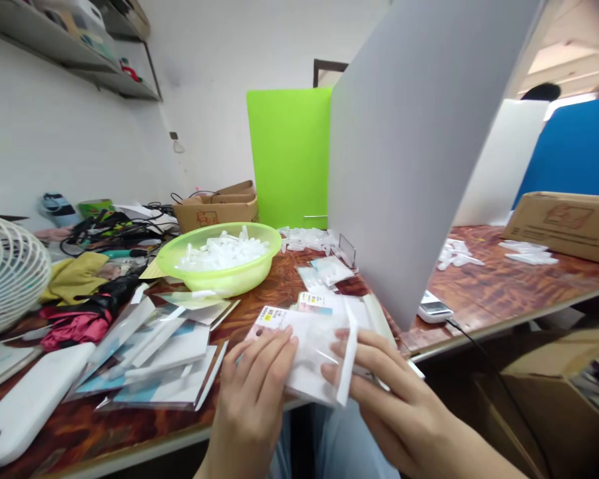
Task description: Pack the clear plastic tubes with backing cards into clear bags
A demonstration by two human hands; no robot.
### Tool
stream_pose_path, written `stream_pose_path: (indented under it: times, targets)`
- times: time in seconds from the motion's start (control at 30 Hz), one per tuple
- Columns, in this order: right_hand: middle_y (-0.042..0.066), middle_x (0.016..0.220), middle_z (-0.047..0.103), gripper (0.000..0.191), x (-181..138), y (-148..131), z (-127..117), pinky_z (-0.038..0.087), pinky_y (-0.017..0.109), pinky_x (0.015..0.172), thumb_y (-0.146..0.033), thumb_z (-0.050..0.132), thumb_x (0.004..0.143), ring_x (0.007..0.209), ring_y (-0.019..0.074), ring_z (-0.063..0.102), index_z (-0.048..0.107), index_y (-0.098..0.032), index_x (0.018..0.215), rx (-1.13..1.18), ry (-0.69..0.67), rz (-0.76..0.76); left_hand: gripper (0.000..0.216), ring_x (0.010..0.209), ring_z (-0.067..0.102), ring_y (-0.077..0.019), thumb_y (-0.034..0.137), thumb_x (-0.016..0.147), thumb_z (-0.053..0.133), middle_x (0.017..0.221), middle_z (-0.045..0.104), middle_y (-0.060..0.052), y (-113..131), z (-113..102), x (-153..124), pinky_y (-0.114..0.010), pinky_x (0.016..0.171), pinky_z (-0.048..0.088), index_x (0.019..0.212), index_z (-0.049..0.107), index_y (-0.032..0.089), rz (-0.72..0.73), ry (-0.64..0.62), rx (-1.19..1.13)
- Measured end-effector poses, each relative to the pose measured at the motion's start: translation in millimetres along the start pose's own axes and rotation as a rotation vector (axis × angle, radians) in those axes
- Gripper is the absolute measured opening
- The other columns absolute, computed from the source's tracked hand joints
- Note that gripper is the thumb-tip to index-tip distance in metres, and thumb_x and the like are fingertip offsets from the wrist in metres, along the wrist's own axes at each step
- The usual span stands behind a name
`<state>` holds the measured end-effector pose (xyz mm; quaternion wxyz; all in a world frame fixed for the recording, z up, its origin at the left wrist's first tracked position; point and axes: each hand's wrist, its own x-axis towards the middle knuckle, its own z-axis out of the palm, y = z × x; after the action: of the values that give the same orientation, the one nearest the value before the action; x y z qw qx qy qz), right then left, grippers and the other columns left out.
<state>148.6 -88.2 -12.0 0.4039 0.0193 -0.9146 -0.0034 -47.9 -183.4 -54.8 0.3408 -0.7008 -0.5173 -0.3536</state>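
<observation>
Head view: clear plastic packet with white printed card [307,362] sits at the near edge of the brown wood-grain desk [104,432], between both hands. Right hand [387,379] grasps its right edge by the white strip [348,362]; left hand [259,372] lies over its left side, thumb hidden, grip can't tell. Packet looks unfinished. Pile of clear flat packets [167,359] at left, seemingly done; translucent lime-green bowl [239,285] full of white plastic pieces [224,251], so probably plenty left.

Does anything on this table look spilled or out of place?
Possibly: loose white pieces lie on the table beside the green bowl, resembling those heaped inside it. The packets on the left also overlap at mixed angles.
</observation>
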Motion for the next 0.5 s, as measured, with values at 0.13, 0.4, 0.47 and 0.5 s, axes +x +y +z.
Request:
stream_pose_path:
  times: [0.13, 0.4, 0.47, 0.5]
  targets:
    - [0.013, 0.125, 0.056, 0.043, -21, -2, 17, 0.042, 0.036, 0.107, -0.002, 0.044, 0.082, 0.125, 0.0211, 0.048, 0.057, -0.012, 0.123, 0.083, 0.096, 0.167, 0.031, 0.116, 0.053, -0.0221, -0.004, 0.087, 0.045, 0.109, 0.067, -0.018, 12, 5, 0, -0.04, 0.098, 0.036, 0.114, 0.059, 0.002, -0.008, 0.054, 0.044]
    - [0.008, 0.112, 0.061, 0.047, -33, -12, 55, 0.051, 0.026, 0.09, 0.007, 0.053, 0.08, 0.104, 0.0161, 0.06, 0.059, -0.015, 0.121, 0.126, 0.55, 0.348, 0.026, 0.11, 0.054, -0.0211, -0.003, 0.089, 0.043, 0.105, 0.066, -0.016, 20, 9, -7, -0.04, 0.097, 0.036, 0.105, 0.061, 0.003, -0.045, 0.075, 0.011]
    - [0.01, 0.118, 0.06, 0.051, -34, -14, 59, 0.051, 0.029, 0.092, 0.009, 0.055, 0.078, 0.108, 0.0192, 0.06, 0.059, -0.012, 0.123, 0.011, 0.565, 0.28, 0.026, 0.109, 0.054, -0.0214, -0.005, 0.088, 0.043, 0.106, 0.064, -0.016, 20, 10, -9, -0.04, 0.096, 0.036, 0.104, 0.061, 0.003, -0.061, 0.087, 0.015]
    - [0.011, 0.12, 0.059, 0.051, -35, -14, 60, 0.05, 0.032, 0.094, 0.009, 0.056, 0.077, 0.111, 0.0215, 0.059, 0.059, -0.011, 0.124, -0.035, 0.556, 0.233, 0.025, 0.109, 0.054, -0.0215, -0.005, 0.087, 0.044, 0.106, 0.063, -0.015, 20, 10, -10, -0.04, 0.096, 0.036, 0.104, 0.061, 0.003, -0.071, 0.094, 0.016]
